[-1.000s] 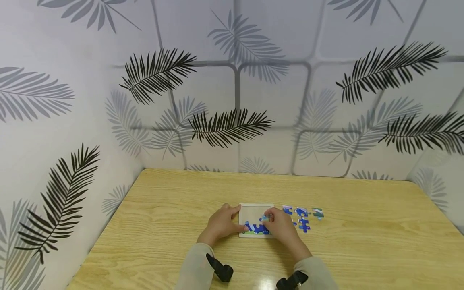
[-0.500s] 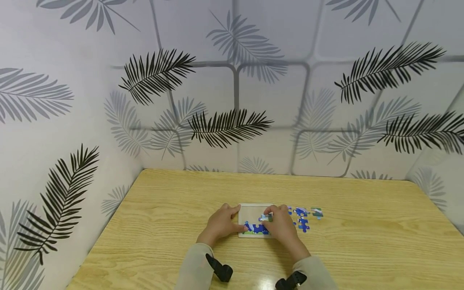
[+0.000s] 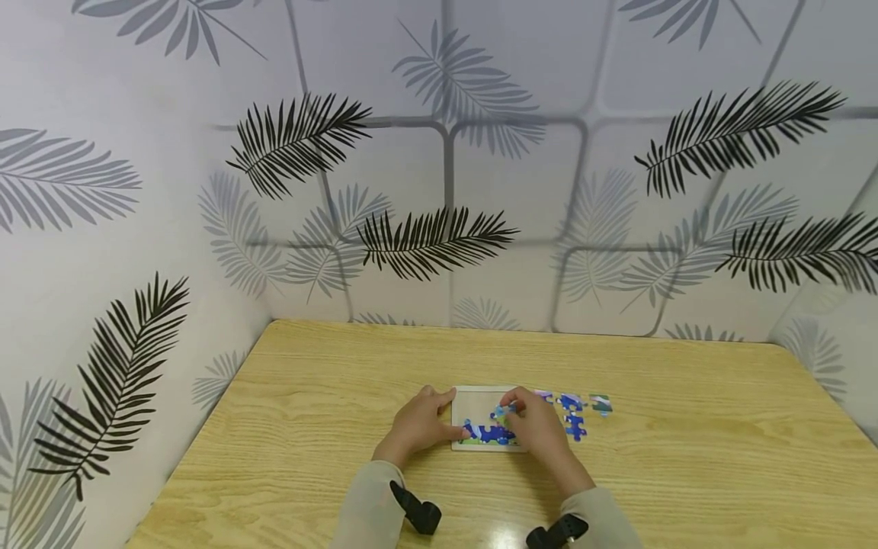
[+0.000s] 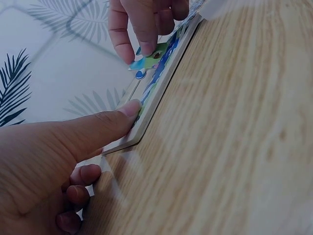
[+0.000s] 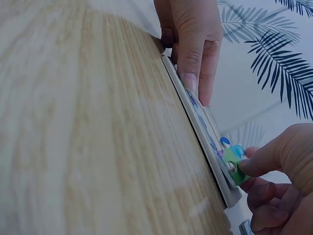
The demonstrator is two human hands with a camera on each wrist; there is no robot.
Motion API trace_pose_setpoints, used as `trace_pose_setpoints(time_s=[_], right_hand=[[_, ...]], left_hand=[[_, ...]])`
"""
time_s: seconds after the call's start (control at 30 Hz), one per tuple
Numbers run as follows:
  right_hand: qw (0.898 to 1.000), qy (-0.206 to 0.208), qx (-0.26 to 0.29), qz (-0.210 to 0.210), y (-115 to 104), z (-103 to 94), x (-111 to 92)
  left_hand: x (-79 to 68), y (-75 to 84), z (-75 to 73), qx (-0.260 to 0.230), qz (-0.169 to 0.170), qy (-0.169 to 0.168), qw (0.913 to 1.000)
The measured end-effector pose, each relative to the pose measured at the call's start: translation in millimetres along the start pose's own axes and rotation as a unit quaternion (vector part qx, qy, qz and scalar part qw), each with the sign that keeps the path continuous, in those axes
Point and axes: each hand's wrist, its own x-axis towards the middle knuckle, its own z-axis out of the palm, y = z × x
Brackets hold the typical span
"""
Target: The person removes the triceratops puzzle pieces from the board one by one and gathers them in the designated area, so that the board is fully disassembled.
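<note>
My left hand [image 3: 420,421] grips the left side of a shallow white-rimmed puzzle tray [image 3: 480,387], its thumb pressing on the lower left corner. Along the tray's near side lies a row of blue and green jigsaw pieces [image 3: 485,433]. My right hand [image 3: 540,428] pinches a jigsaw piece between thumb and fingers over the right part of the tray. This piece [image 5: 234,159] is green and light blue, and stands tilted above the joined row in both wrist views. Part of the tray's right edge is hidden behind the right hand.
Several loose jigsaw pieces [image 3: 575,425] lie on the wooden table [image 3: 329,381] right of the tray. One green and white piece [image 3: 600,403] sits farthest right. A wall with a leaf pattern [image 3: 411,290] closes off the table's far edge.
The pinched piece has turned in my right fingers, and its visible side has changed from white and dark green to blue and green. The right hand has shifted slightly rightward; the left stays put.
</note>
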Motion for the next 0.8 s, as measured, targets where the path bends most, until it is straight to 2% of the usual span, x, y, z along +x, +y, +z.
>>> trace_pose_setpoints(time_s=[0.23,0.8], right_hand=[[0.999,0.003,0.052,-0.011,4.0,-0.2,-0.2],[0.997,0.019,0.071,-0.01,6.6,2.4,3.0]], left_hand=[[0.0,-0.6,0.5,-0.001,0.0,0.001,1.0],[0.1,-0.3,0.3,-0.007,-0.009,0.0,0.9999]])
